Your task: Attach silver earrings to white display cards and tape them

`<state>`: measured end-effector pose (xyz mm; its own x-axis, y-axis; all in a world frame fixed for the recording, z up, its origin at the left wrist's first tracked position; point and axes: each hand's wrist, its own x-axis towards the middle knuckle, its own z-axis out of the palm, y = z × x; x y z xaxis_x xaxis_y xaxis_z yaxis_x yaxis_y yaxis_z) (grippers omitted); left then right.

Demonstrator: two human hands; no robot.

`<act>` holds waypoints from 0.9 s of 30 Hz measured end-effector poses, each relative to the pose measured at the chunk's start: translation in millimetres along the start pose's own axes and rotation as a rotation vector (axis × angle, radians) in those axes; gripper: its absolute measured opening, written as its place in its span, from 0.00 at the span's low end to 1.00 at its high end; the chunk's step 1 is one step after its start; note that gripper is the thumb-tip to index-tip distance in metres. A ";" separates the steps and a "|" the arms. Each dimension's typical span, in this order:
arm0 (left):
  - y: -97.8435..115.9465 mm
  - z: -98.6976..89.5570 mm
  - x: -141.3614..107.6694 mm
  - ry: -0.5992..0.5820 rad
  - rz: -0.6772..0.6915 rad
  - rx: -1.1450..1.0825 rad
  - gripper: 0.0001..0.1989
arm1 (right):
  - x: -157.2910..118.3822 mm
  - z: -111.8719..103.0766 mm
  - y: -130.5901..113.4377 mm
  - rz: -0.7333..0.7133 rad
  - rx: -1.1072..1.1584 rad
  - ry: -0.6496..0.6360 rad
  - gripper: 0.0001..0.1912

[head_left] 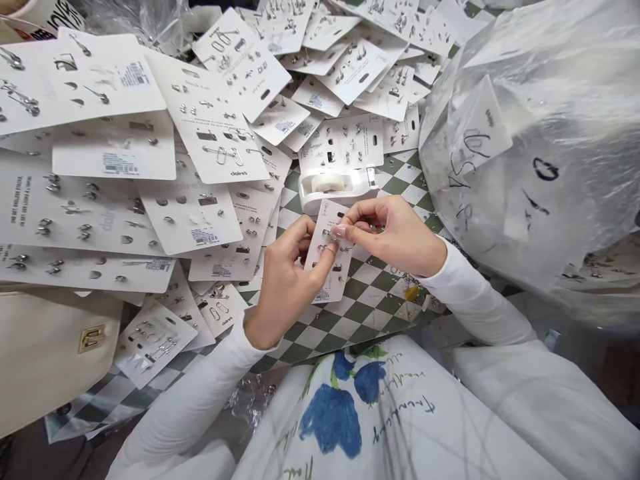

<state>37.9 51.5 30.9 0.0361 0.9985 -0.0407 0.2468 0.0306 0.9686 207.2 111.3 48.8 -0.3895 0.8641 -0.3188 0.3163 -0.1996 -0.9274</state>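
Between my hands is a white earring card (327, 270) with small silver earrings on it, tilted above the checkered table. My left hand (290, 277) grips the card's left edge, its thumb lying over the front. At the card's upper right, my right hand (393, 233) pinches with thumb and forefinger by an earring; whether a small piece sits in the pinch is hidden. Just beyond the card stands a white tape dispenser (360, 187) with a roll of clear tape. Another earring card (345, 137) lies behind the dispenser.
Overlapping earring cards (75, 213) cover the left and back of the checkered tablecloth (367, 293). A bulging clear plastic bag (540, 167) with black marker writing fills the right. A cream bag with a gold clasp (50, 347) sits front left. A yellow scrap (411, 293) lies near the front edge.
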 end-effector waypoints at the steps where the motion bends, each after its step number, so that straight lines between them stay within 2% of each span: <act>1: 0.1 -0.1 0.1 0.002 -0.001 -0.001 0.08 | -0.1 0.0 0.2 -0.004 0.008 0.001 0.16; 5: -0.1 -1.4 1.1 -0.011 -0.039 -0.058 0.08 | 1.2 -1.9 1.8 -0.028 0.005 -0.020 0.15; 9: -1.6 -3.6 2.5 -0.084 -0.163 -0.203 0.08 | 3.9 -9.9 1.5 -0.073 -0.084 -0.031 0.08; 16: -0.4 -7.7 4.6 -0.208 -0.309 -0.355 0.14 | 4.1 -30.1 -2.3 -0.108 -0.187 -0.164 0.08; 27: 1.2 -10.5 5.9 -0.262 -0.305 -0.364 0.17 | 3.4 -32.4 -4.8 -0.143 -0.194 -0.196 0.07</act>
<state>28.2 57.8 34.4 0.2671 0.8985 -0.3484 -0.0663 0.3778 0.9235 232.4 130.2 58.4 -0.5952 0.7679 -0.2370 0.3985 0.0259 -0.9168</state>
